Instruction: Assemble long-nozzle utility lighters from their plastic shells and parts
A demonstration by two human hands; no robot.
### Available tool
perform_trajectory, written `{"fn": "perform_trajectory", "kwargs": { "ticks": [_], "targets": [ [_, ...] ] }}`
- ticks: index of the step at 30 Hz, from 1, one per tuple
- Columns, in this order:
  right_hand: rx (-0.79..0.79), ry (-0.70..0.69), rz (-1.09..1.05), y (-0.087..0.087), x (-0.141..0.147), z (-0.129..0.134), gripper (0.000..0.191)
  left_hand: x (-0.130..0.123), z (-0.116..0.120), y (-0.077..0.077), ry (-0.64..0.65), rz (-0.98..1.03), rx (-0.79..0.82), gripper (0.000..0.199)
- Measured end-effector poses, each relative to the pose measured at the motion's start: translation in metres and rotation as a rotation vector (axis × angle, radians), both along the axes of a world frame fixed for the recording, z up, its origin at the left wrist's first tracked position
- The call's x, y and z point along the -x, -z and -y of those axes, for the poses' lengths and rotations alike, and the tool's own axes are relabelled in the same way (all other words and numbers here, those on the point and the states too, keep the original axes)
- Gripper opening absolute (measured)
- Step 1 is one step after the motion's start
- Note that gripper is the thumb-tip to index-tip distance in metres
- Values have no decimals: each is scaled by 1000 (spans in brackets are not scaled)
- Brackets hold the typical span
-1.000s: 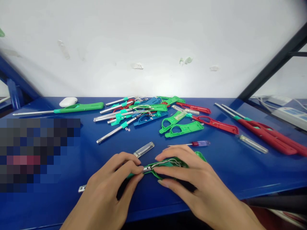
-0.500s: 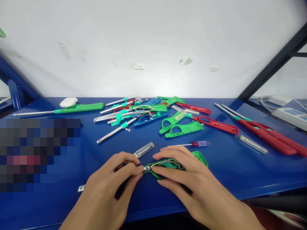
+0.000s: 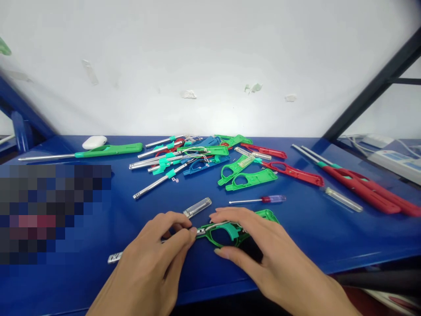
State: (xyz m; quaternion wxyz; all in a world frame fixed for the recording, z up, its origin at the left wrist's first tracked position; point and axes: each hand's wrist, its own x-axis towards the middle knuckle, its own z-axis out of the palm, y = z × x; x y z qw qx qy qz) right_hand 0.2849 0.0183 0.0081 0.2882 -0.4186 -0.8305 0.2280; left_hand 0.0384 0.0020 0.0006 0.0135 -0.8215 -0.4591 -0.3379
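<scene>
My left hand (image 3: 154,254) pinches the metal tube (image 3: 200,232) of a gas lighter where it meets the handle. The tube's slotted tip (image 3: 114,257) sticks out beyond the back of the hand. My right hand (image 3: 271,250) arches over the open green lighter handle (image 3: 213,242), thumb at the near edge and fingers at the far edge. A teal trigger (image 3: 234,231) and thin pale wires (image 3: 217,225) show inside the handle; the rest lies under my palm. Just beyond my left fingers rests a clear fuel tank (image 3: 198,207).
A screwdriver (image 3: 272,199) lies beyond my right hand. Metal tubes (image 3: 159,181), green handle shells (image 3: 251,179) and red ones (image 3: 296,173) are heaped behind. Whole red lighters (image 3: 368,186) lie at right, a green lighter (image 3: 112,149) and a white case (image 3: 94,142) at left.
My right index finger has drawn back from the tube joint toward the right, uncovering the teal trigger and handle loop. My left hand keeps its pinch on the tube.
</scene>
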Motion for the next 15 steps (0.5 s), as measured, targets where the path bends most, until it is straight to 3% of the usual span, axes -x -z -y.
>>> {"fn": "perform_trajectory", "kwargs": {
  "ticks": [3, 6, 8, 11, 15],
  "targets": [
    [-53, 50, -118, -8, -3, -2, 32, 4, 0, 7, 6, -53, -17, 25],
    [-231, 118, -138, -16, -18, -12, 18, 7, -3, 12, 13, -63, -52, 23],
    [-344, 202, -72, -20, -35, -24, 16, 8, -6, 13, 12, -76, -68, 21],
    [-393, 281, 43, -24, -64, -45, 12, 8, -8, 16, 19, -147, -94, 21],
    [-400, 207, 246, -31, -96, -70, 18, 11, -6, 19, 25, -198, -106, 22]
  ]
}}
